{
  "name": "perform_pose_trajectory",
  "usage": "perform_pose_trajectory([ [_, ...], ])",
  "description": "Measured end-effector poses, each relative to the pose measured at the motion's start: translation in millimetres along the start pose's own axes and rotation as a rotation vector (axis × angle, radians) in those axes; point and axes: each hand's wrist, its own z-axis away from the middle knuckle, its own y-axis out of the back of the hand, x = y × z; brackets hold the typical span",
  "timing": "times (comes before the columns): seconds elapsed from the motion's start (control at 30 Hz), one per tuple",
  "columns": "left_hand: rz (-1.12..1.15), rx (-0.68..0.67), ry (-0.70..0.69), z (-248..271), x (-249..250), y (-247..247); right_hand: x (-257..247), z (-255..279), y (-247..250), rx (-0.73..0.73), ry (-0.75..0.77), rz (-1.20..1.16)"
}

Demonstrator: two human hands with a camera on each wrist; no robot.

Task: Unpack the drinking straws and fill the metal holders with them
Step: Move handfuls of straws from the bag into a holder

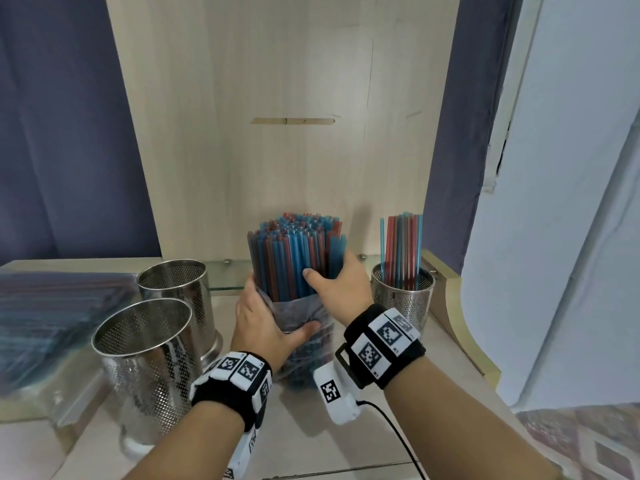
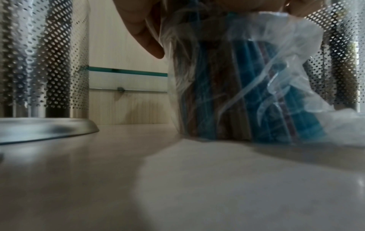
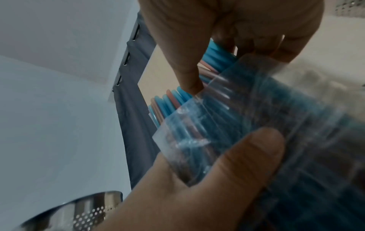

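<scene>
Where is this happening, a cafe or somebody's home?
Hard to say; perhaps a cafe or kitchen service counter. Perforated metal holders stand on a pale counter below a wooden panel, and both hands hold a big bag of straws.

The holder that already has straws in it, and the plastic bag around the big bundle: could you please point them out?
Holder with straws (image 1: 403, 299), head view, perforated wall.
Plastic bag (image 1: 294, 311), head view, wrinkled upper edge.
</scene>
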Motion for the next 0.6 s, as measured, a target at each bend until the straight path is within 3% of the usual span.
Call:
perform_pose_trajectory([
  [0.33,-0.011,0.011,-0.015,2.4,1.7,-0.4,1.6,-13.6,5.7,-0.021,0.048,0.148],
  [0.6,-0.042,-0.002,-0.011,3.6,5.2,1.1,-2.6,-27.7,11.8,-0.089,-0.071,0.169],
])
